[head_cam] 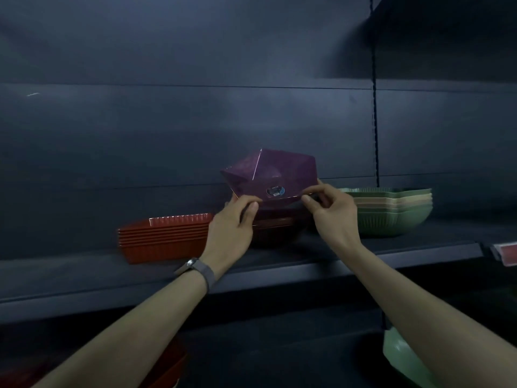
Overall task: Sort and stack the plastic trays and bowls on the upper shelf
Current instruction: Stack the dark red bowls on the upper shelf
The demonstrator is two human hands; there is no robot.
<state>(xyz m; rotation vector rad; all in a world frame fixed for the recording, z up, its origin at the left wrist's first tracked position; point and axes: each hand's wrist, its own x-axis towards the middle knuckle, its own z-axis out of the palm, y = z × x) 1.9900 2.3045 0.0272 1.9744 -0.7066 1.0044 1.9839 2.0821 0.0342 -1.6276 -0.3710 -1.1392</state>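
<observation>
- a purple faceted plastic bowl [270,175] is held up tilted above the upper shelf [279,271], near its middle, in front of the dark back panel [195,121].
- a small round sticker [275,191] on the bowl faces the camera; whether that face is the inside or the underside cannot be told.
- the left hand [233,219] pinches the bowl's near left edge between thumb and fingertips.
- the right hand [331,212] pinches the near right edge the same way, with its other fingers loosely curled.
- just below the purple bowl a dark maroon stack of bowls [275,229] stands on the shelf, partly hidden by both hands.
- to the left, a nested stack of red ribbed trays [165,238] sits on the shelf, its right end behind the left hand.
- to the right, a nested stack of green and beige ribbed bowls [394,212] stands just beside the right hand.
- a wristwatch [195,268] with a grey band is on the left wrist.
- a red price tag [507,254] hangs at the shelf edge far right.
- on the level below, a pale green bowl [402,359] shows at lower right and red plastic ware [167,368] at lower left, both partly covered by the forearms.
</observation>
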